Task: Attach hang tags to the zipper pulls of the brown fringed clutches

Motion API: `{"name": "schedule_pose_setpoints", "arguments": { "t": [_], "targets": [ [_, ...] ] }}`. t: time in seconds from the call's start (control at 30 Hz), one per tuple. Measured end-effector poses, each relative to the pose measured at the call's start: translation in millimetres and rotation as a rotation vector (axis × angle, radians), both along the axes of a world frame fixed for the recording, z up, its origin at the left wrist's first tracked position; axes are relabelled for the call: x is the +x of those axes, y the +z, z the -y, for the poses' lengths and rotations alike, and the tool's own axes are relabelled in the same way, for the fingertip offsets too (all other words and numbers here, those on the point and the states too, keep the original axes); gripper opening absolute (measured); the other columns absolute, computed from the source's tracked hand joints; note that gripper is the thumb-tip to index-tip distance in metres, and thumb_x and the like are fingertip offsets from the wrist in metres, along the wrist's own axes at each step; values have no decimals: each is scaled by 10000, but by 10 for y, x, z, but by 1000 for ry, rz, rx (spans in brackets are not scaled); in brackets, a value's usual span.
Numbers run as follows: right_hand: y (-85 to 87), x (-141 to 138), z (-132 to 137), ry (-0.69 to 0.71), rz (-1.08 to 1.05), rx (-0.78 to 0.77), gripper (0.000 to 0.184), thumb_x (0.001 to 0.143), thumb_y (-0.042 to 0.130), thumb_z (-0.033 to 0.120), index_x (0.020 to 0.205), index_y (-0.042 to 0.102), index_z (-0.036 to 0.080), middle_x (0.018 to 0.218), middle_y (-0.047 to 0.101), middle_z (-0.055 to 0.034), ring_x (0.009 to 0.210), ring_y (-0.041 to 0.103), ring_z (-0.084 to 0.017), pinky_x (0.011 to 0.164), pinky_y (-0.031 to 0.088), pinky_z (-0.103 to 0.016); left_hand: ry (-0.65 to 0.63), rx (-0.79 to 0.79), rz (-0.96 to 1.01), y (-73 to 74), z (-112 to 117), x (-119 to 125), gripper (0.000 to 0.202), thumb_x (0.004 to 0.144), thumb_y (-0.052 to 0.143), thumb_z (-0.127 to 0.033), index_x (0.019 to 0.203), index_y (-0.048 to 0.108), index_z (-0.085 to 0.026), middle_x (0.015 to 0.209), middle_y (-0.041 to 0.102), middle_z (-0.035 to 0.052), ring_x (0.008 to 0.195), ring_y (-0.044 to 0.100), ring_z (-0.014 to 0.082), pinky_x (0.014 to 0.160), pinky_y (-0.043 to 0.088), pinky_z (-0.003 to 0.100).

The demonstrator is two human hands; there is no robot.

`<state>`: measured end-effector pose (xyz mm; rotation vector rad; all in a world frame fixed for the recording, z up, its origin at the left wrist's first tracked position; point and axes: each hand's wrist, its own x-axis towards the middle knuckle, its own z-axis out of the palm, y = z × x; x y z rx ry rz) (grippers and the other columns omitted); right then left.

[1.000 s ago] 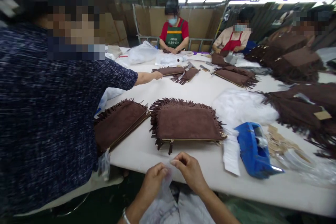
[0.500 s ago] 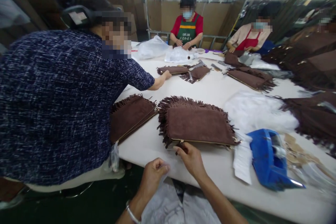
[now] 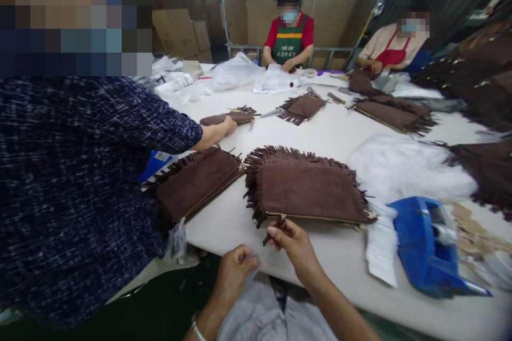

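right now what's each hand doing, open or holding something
Left hand: closed, pinching what looks like thin clear plastic.
Right hand: closed, holding the dark zipper pull.

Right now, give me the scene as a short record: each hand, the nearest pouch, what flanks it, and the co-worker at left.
Left hand: pinching what looks like thin clear plastic
Right hand: holding the zipper pull
Nearest pouch: brown, lying on the table, zipper edge toward the wearer, fringe along the far edge
Left of it: second fringed pouch
Right of it: folded white material, blue tape dispenser
Co-worker's hand: on a farther brown pouch
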<state>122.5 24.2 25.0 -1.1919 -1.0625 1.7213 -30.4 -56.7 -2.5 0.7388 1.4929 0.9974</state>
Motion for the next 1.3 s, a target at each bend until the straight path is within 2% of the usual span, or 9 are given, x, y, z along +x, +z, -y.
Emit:
{"name": "schedule_pose_setpoints", "arguments": {
  "t": [0.23,0.37,0.57,0.8,0.93,1.1,1.3],
  "targets": [
    [-5,21,-19,15,12,-1,323,708,720,430,854,643,153,634,607,-5,557,529,-124,467,354,-217,-3,-42,108,-15,-15,28,366,580,784,-448,633,581,-148,556,589,-9,513,472,110,522,309,234],
    [32,38,-37,8,43,9,284,689,731,401,817,649,161,618,583,14,545,501,-109,459,312,-210,-11,-97,200,-39,-9,33,398,604,774,-489,667,586,-143,568,632,24,474,481,106,489,292,232],
    [73,48,-41,10,60,15,273,683,724,402,791,647,163,599,561,23,526,460,-102,468,309,-219,-29,-133,278,-32,-1,55,399,598,789,-478,643,582,-140,574,653,48,476,501,111,489,308,234],
    [26,58,-49,11,56,18,264,683,726,390,798,656,162,574,547,32,504,440,-92,458,313,-213,-41,-132,299,-9,7,82,373,607,795,-445,638,582,-140,563,659,46,476,513,117,496,326,233],
    [-9,58,-47,-2,44,36,241,698,721,370,814,658,169,597,563,32,512,456,-89,468,327,-211,-72,-127,365,56,7,108,332,654,771,-419,668,607,-131,592,672,62,503,533,124,516,344,235],
    [23,56,-38,-41,73,43,254,710,713,383,841,653,174,633,577,21,526,462,-95,466,319,-214,-32,-171,400,136,10,110,323,658,767,-415,656,634,-121,570,655,57,480,504,106,503,326,226],
    [38,42,-29,-32,39,11,278,705,719,397,850,644,171,639,570,20,531,464,-99,459,293,-216,-40,-149,416,68,25,100,308,644,783,-381,626,605,-131,575,663,62,491,526,120,515,348,236]
  ]
}}
